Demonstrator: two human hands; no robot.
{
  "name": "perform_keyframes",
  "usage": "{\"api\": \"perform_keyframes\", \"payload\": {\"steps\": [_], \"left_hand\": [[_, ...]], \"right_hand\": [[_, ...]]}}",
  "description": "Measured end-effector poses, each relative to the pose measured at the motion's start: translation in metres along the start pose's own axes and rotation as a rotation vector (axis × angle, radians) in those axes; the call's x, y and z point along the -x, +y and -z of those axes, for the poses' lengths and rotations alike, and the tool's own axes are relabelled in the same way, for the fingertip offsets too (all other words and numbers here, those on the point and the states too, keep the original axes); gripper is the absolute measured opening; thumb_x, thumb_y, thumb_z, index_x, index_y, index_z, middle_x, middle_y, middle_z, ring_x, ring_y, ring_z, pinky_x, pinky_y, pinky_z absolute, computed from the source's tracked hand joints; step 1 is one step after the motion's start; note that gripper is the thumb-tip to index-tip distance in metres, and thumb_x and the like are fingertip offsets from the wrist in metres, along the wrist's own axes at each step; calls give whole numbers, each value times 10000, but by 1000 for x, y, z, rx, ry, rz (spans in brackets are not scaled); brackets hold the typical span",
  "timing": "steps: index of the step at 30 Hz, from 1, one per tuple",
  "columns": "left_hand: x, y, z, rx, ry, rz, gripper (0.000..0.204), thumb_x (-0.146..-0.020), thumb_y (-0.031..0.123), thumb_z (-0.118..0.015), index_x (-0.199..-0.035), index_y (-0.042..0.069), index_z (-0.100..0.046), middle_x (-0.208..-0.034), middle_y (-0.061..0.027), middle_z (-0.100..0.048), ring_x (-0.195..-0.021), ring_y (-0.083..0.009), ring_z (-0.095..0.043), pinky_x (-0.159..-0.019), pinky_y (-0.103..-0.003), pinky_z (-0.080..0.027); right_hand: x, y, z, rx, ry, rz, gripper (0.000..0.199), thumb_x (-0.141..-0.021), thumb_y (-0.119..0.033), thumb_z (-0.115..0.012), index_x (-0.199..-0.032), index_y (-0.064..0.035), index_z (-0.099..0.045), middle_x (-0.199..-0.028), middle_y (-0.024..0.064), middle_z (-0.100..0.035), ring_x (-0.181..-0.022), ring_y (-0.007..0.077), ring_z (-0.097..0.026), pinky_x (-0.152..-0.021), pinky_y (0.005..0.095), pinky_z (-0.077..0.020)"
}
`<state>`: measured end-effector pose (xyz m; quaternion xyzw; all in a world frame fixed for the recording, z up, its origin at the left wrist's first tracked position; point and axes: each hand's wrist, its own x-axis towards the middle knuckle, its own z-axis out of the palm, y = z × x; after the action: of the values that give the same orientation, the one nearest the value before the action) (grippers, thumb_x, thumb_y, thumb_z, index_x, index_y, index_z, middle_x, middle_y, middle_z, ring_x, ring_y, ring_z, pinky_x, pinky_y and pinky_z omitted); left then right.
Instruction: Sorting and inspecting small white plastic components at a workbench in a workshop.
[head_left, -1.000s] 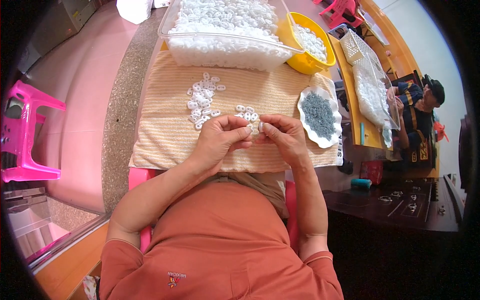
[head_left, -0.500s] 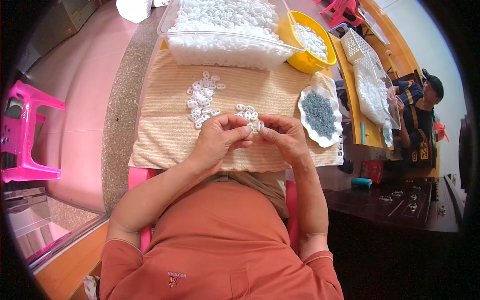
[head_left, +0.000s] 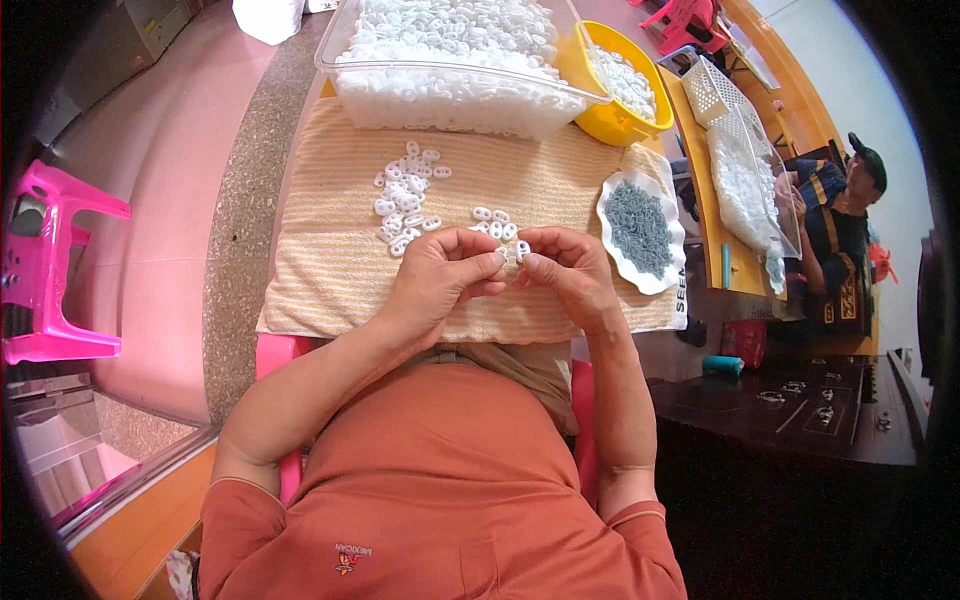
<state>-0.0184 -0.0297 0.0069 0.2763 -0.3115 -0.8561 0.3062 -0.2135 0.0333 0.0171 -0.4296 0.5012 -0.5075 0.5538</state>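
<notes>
My left hand (head_left: pixel 440 280) and my right hand (head_left: pixel 565 275) meet fingertip to fingertip over a striped beige cloth (head_left: pixel 330 260), pinching a small white plastic piece (head_left: pixel 515 252) between them. A loose pile of the same white pieces (head_left: pixel 400 195) lies on the cloth beyond my left hand. A few more white pieces (head_left: pixel 493 222) sit just past my fingertips. A white dish of small grey parts (head_left: pixel 638 228) rests right of my right hand.
A clear tub of white pieces (head_left: pixel 450 60) and a yellow bowl (head_left: pixel 625 85) stand at the far edge. A pink stool (head_left: pixel 50 270) is on the floor at left. Another person (head_left: pixel 840 230) sits at a table at right beside a white basket (head_left: pixel 715 90).
</notes>
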Motion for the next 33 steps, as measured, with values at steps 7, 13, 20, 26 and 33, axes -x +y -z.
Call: {"api": "perform_keyframes", "payload": {"steps": [7,13,20,26,33], "left_hand": [[0,-1,0,-3,-4,5,123,-862,53,-677,-966,18,-622,-874,-60,-658,-761,-119,-643,-687,-248,-572],[1,0,0,2,-2,8,134,-862,53,-679,-976,17,-618,-876,-62,-658,-766,-124,-648,-690,-250,-574],[1,2,-1,5,0,21,141,-862,51,-678,-983,17,-614,-880,-63,-657,-769,-125,-651,-693,-252,-578],[1,2,0,4,-11,23,130,-869,54,-670,-981,18,-614,-872,-59,-654,-773,-121,-650,-695,-251,-582],[-1,0,2,1,-31,24,113,-876,55,-661,-972,15,-617,-886,-68,-661,-778,-119,-643,-704,-255,-573]], "right_hand": [[1,0,1,-19,18,16,264,-876,-42,-659,-1121,46,-618,-973,101,-683,-817,134,-650,-723,265,-544],[1,-3,1,7,8,9,257,-876,-38,-655,-1114,50,-622,-984,108,-682,-843,143,-657,-742,276,-558],[2,-2,1,28,9,5,261,-874,-49,-665,-1111,51,-626,-969,108,-686,-833,144,-659,-746,273,-560],[1,-2,-4,5,6,-6,258,-870,-14,-657,-1118,51,-625,-979,116,-688,-847,155,-664,-761,274,-557],[2,-3,-9,-4,6,-25,267,-869,6,-646,-1131,55,-618,-986,123,-687,-882,172,-669,-786,287,-556]]}}
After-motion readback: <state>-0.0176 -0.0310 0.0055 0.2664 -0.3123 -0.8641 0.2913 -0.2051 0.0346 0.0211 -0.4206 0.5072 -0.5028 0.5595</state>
